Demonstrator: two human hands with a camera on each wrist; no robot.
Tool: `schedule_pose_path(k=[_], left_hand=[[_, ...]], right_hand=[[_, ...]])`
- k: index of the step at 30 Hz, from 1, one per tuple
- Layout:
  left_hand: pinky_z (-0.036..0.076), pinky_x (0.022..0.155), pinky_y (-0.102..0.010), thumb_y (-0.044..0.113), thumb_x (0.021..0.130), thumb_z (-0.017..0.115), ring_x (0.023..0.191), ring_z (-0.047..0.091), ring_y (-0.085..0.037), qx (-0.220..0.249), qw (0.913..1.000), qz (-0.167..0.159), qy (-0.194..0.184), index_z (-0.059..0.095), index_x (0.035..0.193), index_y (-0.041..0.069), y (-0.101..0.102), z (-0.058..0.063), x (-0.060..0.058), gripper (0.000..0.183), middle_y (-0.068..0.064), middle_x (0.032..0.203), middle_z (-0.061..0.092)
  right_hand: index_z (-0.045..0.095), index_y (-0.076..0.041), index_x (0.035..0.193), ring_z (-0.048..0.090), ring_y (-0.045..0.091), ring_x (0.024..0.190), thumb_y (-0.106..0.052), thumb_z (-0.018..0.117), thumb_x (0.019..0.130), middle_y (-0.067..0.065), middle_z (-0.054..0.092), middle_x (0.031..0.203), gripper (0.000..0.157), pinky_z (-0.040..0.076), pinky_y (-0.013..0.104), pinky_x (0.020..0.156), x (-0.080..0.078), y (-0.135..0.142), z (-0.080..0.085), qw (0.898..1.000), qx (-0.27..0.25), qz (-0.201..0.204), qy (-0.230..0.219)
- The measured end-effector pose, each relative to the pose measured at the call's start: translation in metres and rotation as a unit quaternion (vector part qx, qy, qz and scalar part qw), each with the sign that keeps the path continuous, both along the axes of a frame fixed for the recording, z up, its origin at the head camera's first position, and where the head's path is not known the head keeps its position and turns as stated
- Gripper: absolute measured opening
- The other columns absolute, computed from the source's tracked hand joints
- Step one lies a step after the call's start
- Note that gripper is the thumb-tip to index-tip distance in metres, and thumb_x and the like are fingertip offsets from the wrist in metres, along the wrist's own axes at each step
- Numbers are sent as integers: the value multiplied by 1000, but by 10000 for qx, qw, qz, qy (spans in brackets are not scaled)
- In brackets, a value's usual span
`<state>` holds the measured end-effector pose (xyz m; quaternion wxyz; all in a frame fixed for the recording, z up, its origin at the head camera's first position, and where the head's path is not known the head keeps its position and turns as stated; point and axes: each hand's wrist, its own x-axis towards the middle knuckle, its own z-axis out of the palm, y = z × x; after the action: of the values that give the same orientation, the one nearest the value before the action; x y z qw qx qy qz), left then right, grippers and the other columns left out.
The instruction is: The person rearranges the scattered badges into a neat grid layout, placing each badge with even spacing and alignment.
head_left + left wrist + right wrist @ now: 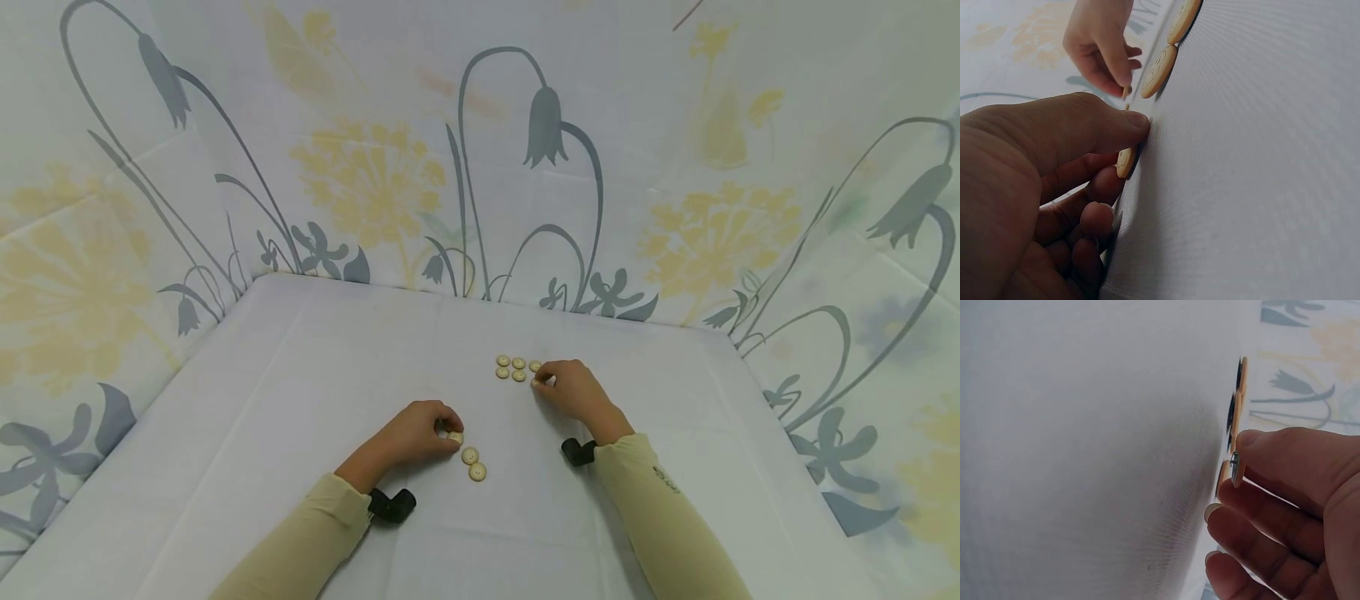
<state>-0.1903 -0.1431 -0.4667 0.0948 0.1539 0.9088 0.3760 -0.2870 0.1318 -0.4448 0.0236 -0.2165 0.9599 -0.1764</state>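
My left hand (418,430) pinches a round pale-yellow disc (455,437) between thumb and fingers, low over the white cloth. Seen from the left wrist, this disc (1125,162) has fine line markings on its face, and the thumb hides part of it. Two like discs, a nearer one (477,472) and a farther one (470,456), lie just right of that hand. Farther off, my right hand (576,392) pinches another disc (1237,469) on edge, its dark-marked underside showing in the right wrist view. Beside those fingertips, several discs (519,363) lie in two short rows.
A white cloth (337,358) covers the table. Flower-printed sheets (510,208) rise along its back and sides. Black wrist mounts, one on the left (393,506) and one on the right (577,452), stick out near the cuffs.
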Motion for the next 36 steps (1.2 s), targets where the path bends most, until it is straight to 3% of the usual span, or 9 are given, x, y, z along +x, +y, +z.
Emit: schedule_pose_path(k=[11,26,36], left_hand=[[45,75,-29,19,82,75,80,52,-10,-4,10000,-51,23,72,95,16,0,-2,-2,14,7,89,64],[44,73,-29,19,82,73,79,52,-10,25,9999,-89,41,72,95,16,-1,-1,-1,14,7,90,64],[45,74,-29,19,82,74,80,52,-10,-2,10000,-89,38,72,96,15,-1,-1,-1,14,6,90,64]], right_hand=[[74,-11,100,64,29,107,-21,68,90,5,73,106,16,48,45,93,-2,-3,3,9997,61,-194,-97],[75,-12,98,66,25,100,-26,70,88,4,73,104,18,51,42,86,-10,-5,-1,9990,380,-224,-8],[75,-12,100,65,26,101,-25,71,87,4,71,104,18,50,43,86,-11,-6,0,9988,306,-355,-152]])
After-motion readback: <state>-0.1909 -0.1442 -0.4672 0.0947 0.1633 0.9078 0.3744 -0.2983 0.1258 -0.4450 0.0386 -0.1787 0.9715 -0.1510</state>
